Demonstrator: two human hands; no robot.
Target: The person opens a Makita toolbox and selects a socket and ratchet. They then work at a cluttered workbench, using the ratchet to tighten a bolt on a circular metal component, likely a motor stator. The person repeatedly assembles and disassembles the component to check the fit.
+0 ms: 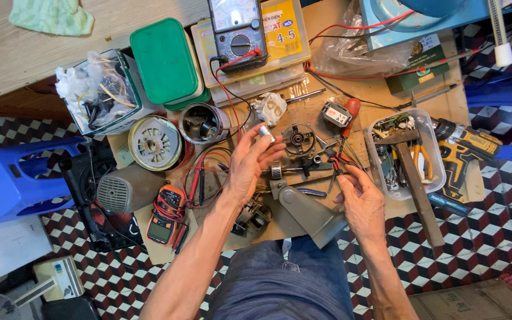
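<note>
My left hand (pixel 249 165) is raised over the cardboard work mat (pixel 380 98), pinching a small silver cylinder (pixel 266 132) at its fingertips. My right hand (pixel 360 200) grips the red and black handles of a pair of pliers (pixel 337 160), whose jaws point toward a dark round metal motor part (pixel 299 140). A shaft with a bearing (pixel 280 171) lies between the hands. A grey plastic fan housing piece (pixel 309 213) rests just below them.
An analog multimeter (pixel 237 32) and a green box (pixel 164 62) lie at the back. A motor stator (pixel 154 143), an orange meter (pixel 165 220), a clear tool tub with a hammer (pixel 408 155), a yellow drill (pixel 465 148) and a blue stool (pixel 13 184) surround the mat.
</note>
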